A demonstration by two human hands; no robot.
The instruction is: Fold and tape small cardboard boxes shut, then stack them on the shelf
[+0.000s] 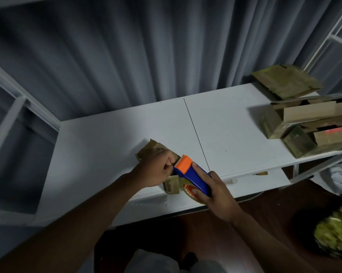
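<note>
Cardboard box [156, 152] at the table's [225, 125] six o'clock edge is pinned under the left hand's [156, 170] curled fingers while the right hand [211, 191] grips the tape dispenser [191, 174]; loose holding could skew the tape.

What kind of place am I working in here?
Probably a small packing or storage room: a white table, a pile of cardboard boxes on it, white shelving and a tape dispenser.

No text, label or number is sharp enough to read anywhere.
</note>
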